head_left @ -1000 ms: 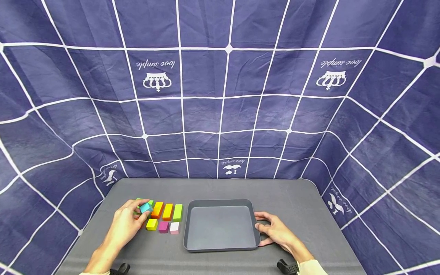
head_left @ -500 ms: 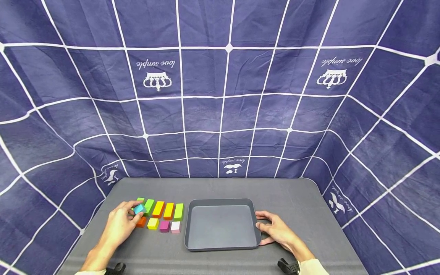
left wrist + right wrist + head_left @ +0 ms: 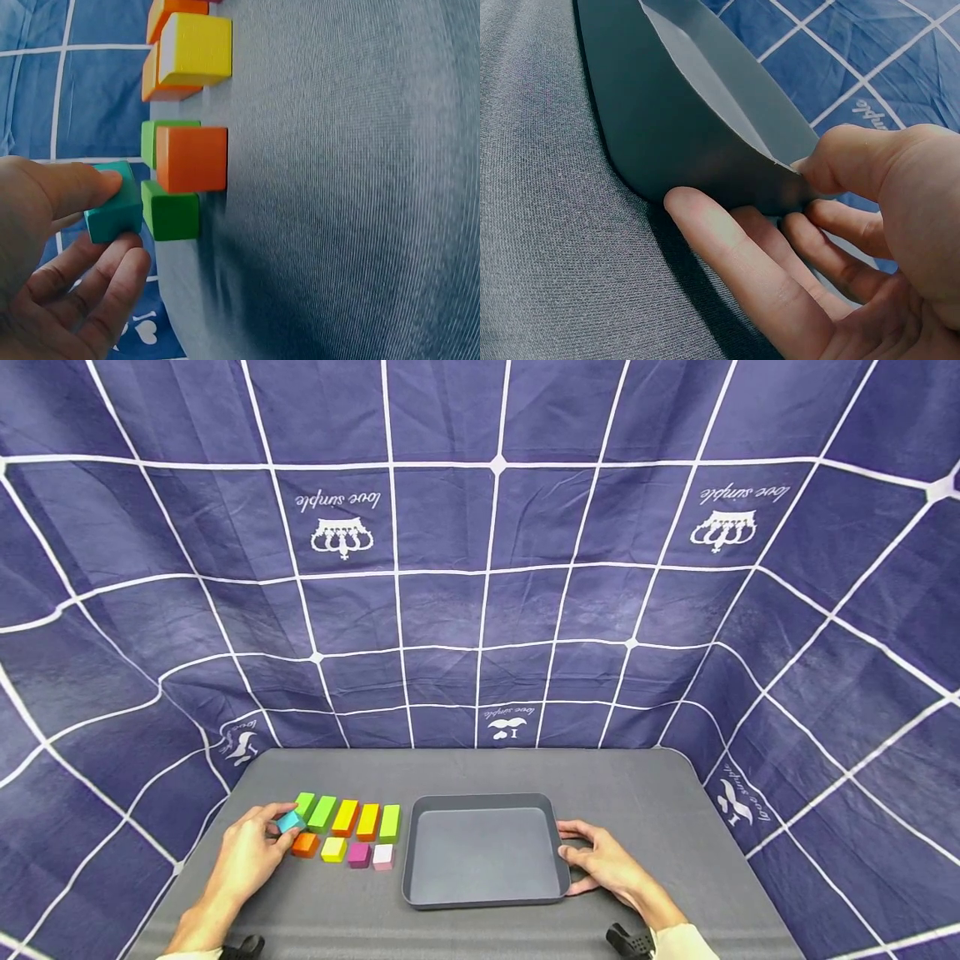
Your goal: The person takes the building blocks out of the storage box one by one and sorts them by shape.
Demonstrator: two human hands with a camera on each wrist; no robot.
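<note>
My left hand (image 3: 247, 852) pinches a light blue block (image 3: 291, 822) between thumb and fingers, at the left end of a group of coloured blocks. In the left wrist view this teal-looking block (image 3: 116, 214) is held beside an orange block (image 3: 192, 160) and a green block (image 3: 176, 214). A shallow grey rectangular tray (image 3: 486, 900) lies mid-table. My right hand (image 3: 600, 864) holds its right side; in the right wrist view the thumb lies at the tray's rim and the fingers (image 3: 712, 225) touch its outer wall.
Behind stands a row of longer blocks: green, orange-yellow and a light green one (image 3: 389, 823). In front are smaller blocks, yellow (image 3: 333, 849), purple (image 3: 359, 855) and pale pink (image 3: 383, 857). Blue gridded cloth (image 3: 450, 610) hangs around the grey table (image 3: 622, 785).
My left hand has moved left with the light blue block, uncovering the green blocks and the orange block. The right hand stays on the tray.
</note>
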